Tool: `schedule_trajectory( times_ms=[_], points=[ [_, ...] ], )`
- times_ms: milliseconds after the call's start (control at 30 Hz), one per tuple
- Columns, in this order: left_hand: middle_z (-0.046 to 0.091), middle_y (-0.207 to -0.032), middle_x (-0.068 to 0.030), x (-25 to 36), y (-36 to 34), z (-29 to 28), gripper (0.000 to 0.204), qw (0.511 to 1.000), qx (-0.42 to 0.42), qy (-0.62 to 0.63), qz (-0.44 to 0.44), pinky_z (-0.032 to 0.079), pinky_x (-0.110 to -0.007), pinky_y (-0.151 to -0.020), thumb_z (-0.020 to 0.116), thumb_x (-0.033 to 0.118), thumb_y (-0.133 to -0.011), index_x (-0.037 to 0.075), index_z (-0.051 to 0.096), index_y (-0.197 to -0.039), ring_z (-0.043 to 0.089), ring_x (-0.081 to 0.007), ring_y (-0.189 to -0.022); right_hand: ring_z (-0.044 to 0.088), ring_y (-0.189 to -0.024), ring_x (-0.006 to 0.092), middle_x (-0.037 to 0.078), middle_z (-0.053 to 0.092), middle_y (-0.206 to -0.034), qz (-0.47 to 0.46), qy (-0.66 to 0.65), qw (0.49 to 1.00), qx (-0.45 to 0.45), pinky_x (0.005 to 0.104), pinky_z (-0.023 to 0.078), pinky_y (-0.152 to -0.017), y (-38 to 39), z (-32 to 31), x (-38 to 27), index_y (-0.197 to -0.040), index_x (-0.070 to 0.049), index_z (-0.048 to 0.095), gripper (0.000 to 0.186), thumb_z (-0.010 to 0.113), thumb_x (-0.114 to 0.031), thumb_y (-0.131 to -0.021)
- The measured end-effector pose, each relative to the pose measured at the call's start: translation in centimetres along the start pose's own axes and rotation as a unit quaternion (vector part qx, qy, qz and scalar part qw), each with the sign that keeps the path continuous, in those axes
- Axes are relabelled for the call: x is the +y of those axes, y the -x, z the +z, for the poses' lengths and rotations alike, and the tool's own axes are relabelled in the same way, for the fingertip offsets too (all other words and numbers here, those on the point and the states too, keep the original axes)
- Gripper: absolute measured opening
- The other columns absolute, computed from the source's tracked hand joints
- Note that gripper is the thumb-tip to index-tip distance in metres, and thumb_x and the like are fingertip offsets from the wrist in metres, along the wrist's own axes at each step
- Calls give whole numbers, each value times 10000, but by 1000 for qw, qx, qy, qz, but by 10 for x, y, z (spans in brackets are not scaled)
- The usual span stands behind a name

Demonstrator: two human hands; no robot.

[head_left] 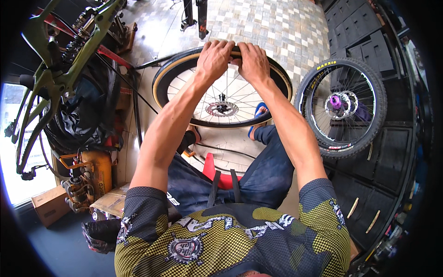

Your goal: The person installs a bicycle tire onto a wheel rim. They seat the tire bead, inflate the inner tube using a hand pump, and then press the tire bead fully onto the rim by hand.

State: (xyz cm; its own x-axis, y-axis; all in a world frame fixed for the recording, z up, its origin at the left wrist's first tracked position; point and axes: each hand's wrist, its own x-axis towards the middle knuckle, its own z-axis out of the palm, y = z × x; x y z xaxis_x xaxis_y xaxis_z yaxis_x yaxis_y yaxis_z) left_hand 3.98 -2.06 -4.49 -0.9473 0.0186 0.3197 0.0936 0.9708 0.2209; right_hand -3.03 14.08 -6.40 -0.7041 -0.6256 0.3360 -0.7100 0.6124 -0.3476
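A spoked bicycle wheel lies tilted before me, its black rim (226, 123) nearest my feet. A black tyre with a tan sidewall (157, 87) runs round it. At the wheel's centre sits a brake disc (213, 110). My left hand (213, 59) is closed over the tyre at the far edge. Close beside it, my right hand (253, 61) grips the same stretch, fingers curled over the top and thumbs near each other. The fingertips and the tyre bead beneath them are hidden.
At right, a second wheel with a knobby tyre (380, 99) leans against black drawers (392, 152). A green bike frame (55, 78) hangs at left, above a yellow compressor tank (98, 171) and a cardboard box (49, 205). A fork (202, 18) stands beyond the wheel.
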Motion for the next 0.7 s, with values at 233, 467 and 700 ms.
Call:
schedule_trajectory(
  times_ms=[233,467,700],
  points=[
    [702,-1332,-138,-5,-2,8,474,999,42,-5,31,450,-496,-1090,675,45,-942,84,597,-1408,628,-354,-1259,640,-1184,337,147,697,-1244,9,8,999,39,488,454,-1068,0,6,-1,-1376,-50,613,586,866,-238,-881],
    [692,-1302,-169,0,0,-5,406,1000,-10,26,10,430,-498,-1104,676,101,-967,52,590,-1360,603,-371,-1286,618,-1202,379,170,676,-1277,3,-27,1000,0,506,449,-1050,3,-6,-1,-1389,-46,587,615,865,-269,-887],
    [700,-1288,-154,4,11,-11,414,998,38,25,33,429,-492,-1106,682,110,-962,57,591,-1362,618,-361,-1271,605,-1251,353,159,670,-1328,0,2,1000,21,482,434,-1094,13,-12,-12,-1421,-34,577,630,854,-229,-889]
  ],
)
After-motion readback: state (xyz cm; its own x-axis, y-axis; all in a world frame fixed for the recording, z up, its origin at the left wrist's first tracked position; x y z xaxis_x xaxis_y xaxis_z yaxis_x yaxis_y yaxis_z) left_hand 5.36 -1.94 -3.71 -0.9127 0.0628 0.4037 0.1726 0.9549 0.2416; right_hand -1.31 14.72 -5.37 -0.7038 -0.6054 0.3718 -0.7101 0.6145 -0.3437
